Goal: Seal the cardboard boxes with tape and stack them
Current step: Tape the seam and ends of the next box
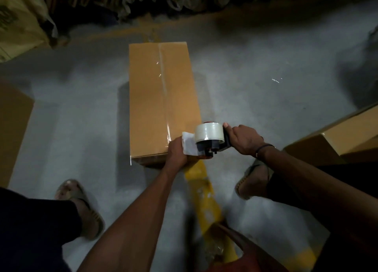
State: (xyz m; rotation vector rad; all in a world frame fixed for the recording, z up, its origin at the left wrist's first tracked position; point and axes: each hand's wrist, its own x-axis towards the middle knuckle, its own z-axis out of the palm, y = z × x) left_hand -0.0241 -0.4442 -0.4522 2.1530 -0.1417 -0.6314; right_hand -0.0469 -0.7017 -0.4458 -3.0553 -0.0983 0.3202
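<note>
in the head view a long closed cardboard box lies on the grey concrete floor, running away from the person, its near end just in front of the hands. a strip of clear tape runs along the seam of its top face and shines in places. the right hand is closed around the handle of a tape dispenser, which carries a roll of clear tape and sits at the box's near right corner. the left hand rests on the near edge of the box, fingers curled over it, with a loose end of tape from the dispenser lying against its back. a yellow painted line on the floor passes under the box and back toward the person. another cardboard box stands at the left edge, well apart, and a further box lies at the right, partly behind the right forearm. the person's feet in sandals show on either side of the arms; the frame is dim and blurred at the top.
</note>
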